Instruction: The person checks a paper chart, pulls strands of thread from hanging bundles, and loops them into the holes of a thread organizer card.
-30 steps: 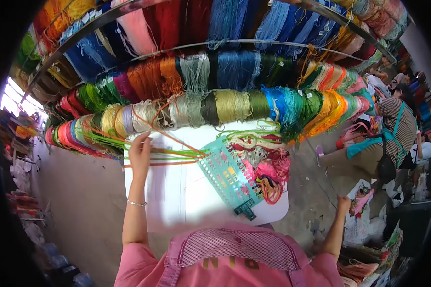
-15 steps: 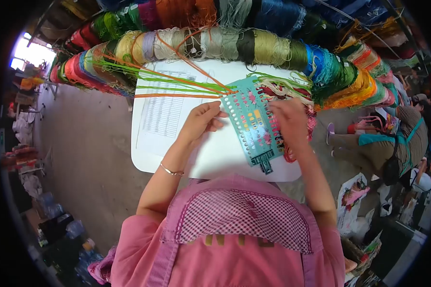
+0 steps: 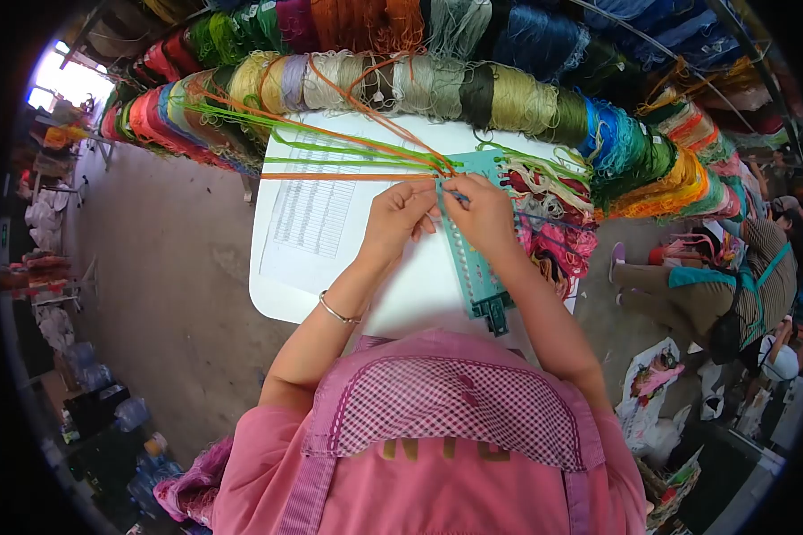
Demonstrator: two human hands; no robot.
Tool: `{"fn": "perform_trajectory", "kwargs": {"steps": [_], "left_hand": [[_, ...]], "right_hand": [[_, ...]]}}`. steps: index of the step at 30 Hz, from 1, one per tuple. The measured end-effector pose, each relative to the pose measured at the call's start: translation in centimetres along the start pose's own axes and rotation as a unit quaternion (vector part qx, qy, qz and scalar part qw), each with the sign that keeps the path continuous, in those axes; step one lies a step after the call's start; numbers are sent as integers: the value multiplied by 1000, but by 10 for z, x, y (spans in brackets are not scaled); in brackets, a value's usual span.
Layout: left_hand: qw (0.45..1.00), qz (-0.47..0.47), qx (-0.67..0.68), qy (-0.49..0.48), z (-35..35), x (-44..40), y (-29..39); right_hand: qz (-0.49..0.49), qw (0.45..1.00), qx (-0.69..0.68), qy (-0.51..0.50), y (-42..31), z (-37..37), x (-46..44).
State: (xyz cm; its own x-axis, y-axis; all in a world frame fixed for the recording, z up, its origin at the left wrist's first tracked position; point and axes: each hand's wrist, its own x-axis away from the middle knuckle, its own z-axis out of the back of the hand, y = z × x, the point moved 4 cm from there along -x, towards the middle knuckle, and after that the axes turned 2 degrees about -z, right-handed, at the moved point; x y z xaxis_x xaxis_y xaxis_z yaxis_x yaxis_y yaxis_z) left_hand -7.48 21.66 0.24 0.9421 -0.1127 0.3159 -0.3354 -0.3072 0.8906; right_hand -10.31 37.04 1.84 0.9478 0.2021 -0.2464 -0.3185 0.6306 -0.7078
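Note:
A teal thread card [image 3: 473,281] with punched holes down its edge lies slanted on the white table. My right hand [image 3: 484,218] covers its upper part, thumb and fingers pinched on a dark blue thread [image 3: 549,221] that trails off to the right. At the card's upper left edge, my left hand [image 3: 401,217] is closed, its fingertips meeting those of the right; what they grip is hidden. Orange strands [image 3: 419,143] and green strands [image 3: 348,146] run from the card's top to the upper left. Looped pink and cream skeins [image 3: 558,201] hang along the right side.
Hanks of coloured thread [image 3: 428,85] hang on a rack across the table's far side. A printed sheet [image 3: 312,209] lies on the white table [image 3: 281,290], left of my hands. Another person [image 3: 732,276] bends over at the right.
My right hand has moved left from the card's right side to its upper left edge, beside my left hand. A dark blue thread now shows. The view has shifted slightly.

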Motion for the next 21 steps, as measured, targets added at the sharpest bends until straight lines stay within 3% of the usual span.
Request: {"fn": "perform_trajectory", "kwargs": {"steps": [6, 9, 12, 16, 21], "left_hand": [[998, -16, -42, 43, -4, -8, 5], [999, 19, -24, -20, -4, -23, -11], [998, 10, -67, -3, 8, -24, -11], [996, 41, 56, 52, 28, -6, -5], [958, 51, 278, 43, 24, 4, 18]], "right_hand": [[-76, 989, -125, -21, 5, 3, -1], [-108, 987, -106, -49, 2, 2, -2], [-123, 983, -125, -48, 0, 3, -3], [-131, 985, -102, -45, 0, 4, -2], [-139, 987, -28, -78, 1, -2, -2]]}}
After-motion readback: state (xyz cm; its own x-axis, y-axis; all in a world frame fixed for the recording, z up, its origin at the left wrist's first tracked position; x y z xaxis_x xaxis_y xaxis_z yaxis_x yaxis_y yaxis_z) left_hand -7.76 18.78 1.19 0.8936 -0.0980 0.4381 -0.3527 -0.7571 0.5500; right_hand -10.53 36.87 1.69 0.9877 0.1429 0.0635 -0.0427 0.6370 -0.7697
